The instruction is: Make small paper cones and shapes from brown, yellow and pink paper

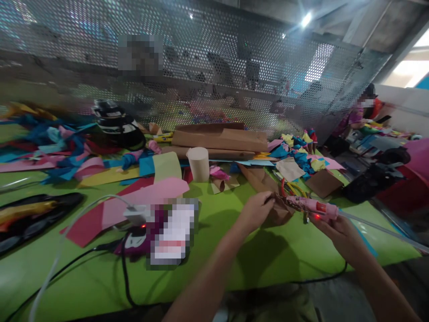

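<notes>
The right hand (pixel 335 228) closes around the pink glue gun (pixel 323 209), which lies level above the right part of the green table (pixel 150 286), its nose toward the left hand. A red light glows on the gun's side (small, but bright), and a long clear stick (pixel 378 226) runs out of its back to the right.

The left hand (pixel 258 208) pinches the brown strip (pixel 283 211) between thumb and fingers, right by the gun's tip; whether the tip touches the strip I cannot tell. Red and yellow wires (pixel 292 188) loop just behind the gun.

Left of the arms, a phone (pixel 174 235) (its screen blurred out) lies against a purple power strip (pixel 132 243) with a white plug (pixel 136 214) in it. A pink sheet (pixel 144 197) lies behind the plug.

Farther back, a pale cup (pixel 198 165) stands upright in front of brown rolls (pixel 219 139). Crumpled paper (pixel 295 156) is heaped to their right, and a dark bottle (pixel 117 127) leans among scraps at the left. Behind the table rises a perforated screen (pixel 214 67).
</notes>
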The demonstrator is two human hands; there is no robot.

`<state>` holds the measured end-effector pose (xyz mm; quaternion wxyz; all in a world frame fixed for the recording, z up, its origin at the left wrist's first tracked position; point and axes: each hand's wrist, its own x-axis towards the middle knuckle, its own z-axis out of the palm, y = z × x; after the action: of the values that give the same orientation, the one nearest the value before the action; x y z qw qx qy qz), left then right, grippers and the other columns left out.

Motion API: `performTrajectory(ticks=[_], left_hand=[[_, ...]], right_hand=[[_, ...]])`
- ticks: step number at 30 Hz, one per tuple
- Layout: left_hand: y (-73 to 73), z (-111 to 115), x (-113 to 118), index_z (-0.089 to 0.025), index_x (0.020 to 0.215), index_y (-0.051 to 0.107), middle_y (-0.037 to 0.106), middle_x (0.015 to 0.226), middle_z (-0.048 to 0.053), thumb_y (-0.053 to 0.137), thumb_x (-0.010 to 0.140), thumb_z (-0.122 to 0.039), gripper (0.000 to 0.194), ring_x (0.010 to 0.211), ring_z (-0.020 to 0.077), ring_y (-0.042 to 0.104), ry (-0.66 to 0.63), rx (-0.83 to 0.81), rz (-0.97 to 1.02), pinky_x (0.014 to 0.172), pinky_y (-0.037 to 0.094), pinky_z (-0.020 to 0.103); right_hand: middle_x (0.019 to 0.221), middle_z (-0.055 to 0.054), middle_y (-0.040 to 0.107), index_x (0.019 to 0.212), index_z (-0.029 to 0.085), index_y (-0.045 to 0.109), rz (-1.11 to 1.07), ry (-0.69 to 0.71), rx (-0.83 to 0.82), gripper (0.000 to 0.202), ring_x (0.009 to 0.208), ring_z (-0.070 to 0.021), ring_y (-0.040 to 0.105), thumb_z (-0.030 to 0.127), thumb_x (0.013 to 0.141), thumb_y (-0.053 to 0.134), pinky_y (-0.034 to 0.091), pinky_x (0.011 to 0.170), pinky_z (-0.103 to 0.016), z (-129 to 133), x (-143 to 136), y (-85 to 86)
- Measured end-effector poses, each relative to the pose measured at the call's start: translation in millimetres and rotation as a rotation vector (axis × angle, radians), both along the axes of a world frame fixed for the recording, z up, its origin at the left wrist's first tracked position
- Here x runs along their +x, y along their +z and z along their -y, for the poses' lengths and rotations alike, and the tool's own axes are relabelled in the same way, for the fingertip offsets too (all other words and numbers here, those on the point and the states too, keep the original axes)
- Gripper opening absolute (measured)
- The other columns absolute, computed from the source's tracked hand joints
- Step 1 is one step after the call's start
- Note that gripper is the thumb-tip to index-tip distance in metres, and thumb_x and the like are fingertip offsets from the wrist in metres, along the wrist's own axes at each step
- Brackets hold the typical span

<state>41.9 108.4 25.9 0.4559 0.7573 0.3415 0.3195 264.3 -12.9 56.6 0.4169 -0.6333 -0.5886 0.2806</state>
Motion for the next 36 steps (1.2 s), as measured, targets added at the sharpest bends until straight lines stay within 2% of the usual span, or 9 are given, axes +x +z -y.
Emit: performTrajectory(ticks=[4, 10, 18, 23, 27, 33, 36], left_hand=[[3.2, 0, -1, -0.019, 0.081, 0.059, 0.065, 0.084, 0.003, 0.046, 0.093, -0.027, 0.020, 0.080, 0.0186, 0.056, 0.015, -0.005, -0.005, 0.070, 0.041, 0.026], [3.7, 0, -1, -0.018, 0.084, 0.061, 0.067, 0.087, 0.003, 0.047, 0.092, -0.027, 0.018, 0.082, 0.0193, 0.058, 0.011, -0.008, 0.015, 0.072, 0.043, 0.027], [3.4, -1, -2, -0.018, 0.084, 0.063, 0.067, 0.084, 0.003, 0.047, 0.092, -0.029, 0.021, 0.079, 0.0187, 0.056, 0.010, -0.013, 0.035, 0.071, 0.042, 0.027], [4.3, -1, -2, -0.018, 0.087, 0.065, 0.069, 0.087, 0.004, 0.047, 0.091, -0.028, 0.022, 0.081, 0.0193, 0.058, 0.012, -0.016, 0.043, 0.073, 0.044, 0.027], [4.2, -1, -2, -0.017, 0.085, 0.065, 0.068, 0.085, 0.004, 0.048, 0.091, -0.027, 0.021, 0.080, 0.0190, 0.057, 0.016, -0.021, 0.046, 0.072, 0.043, 0.027], [5.9, -2, -3, -0.016, 0.089, 0.067, 0.071, 0.092, 0.004, 0.047, 0.092, -0.026, 0.022, 0.086, 0.0200, 0.061, 0.029, -0.024, 0.088, 0.078, 0.044, 0.028], [6.7, -3, -3, -0.016, 0.088, 0.066, 0.072, 0.093, 0.004, 0.047, 0.092, -0.025, 0.022, 0.088, 0.0206, 0.062, 0.031, -0.037, 0.099, 0.080, 0.045, 0.028]], right_hand=[[0.125, -0.009, 0.074, 0.118, 0.025, 0.075, 0.028, 0.018, -0.015, 0.040, 0.116, -0.0342, 0.068, 0.052, 0.090, 0.067, 0.054, 0.103, -0.044, 2, 4, -3.1], [0.122, -0.007, 0.076, 0.114, 0.025, 0.078, 0.078, 0.001, 0.004, 0.039, 0.114, -0.0348, 0.069, 0.054, 0.089, 0.067, 0.057, 0.099, -0.042, 4, 5, 1.1], [0.127, -0.009, 0.073, 0.122, 0.026, 0.075, 0.053, 0.036, -0.004, 0.043, 0.117, -0.0347, 0.068, 0.053, 0.090, 0.066, 0.051, 0.107, -0.048, 4, 5, -1.9], [0.125, -0.009, 0.074, 0.122, 0.025, 0.075, 0.065, 0.010, 0.003, 0.043, 0.118, -0.0350, 0.068, 0.053, 0.091, 0.066, 0.052, 0.106, -0.046, 7, 1, 4.8], [0.126, -0.009, 0.074, 0.124, 0.024, 0.074, 0.083, 0.035, -0.011, 0.044, 0.117, -0.0346, 0.068, 0.053, 0.091, 0.065, 0.051, 0.107, -0.048, 5, 3, 1.8], [0.135, -0.006, 0.069, 0.128, 0.028, 0.071, 0.078, 0.041, -0.015, 0.044, 0.125, -0.0332, 0.063, 0.052, 0.092, 0.064, 0.051, 0.108, -0.044, 9, 10, -0.4], [0.129, -0.008, 0.073, 0.123, 0.025, 0.074, 0.128, 0.003, -0.044, 0.045, 0.119, -0.0353, 0.067, 0.055, 0.091, 0.064, 0.053, 0.104, -0.046, 13, 11, 2.7]])
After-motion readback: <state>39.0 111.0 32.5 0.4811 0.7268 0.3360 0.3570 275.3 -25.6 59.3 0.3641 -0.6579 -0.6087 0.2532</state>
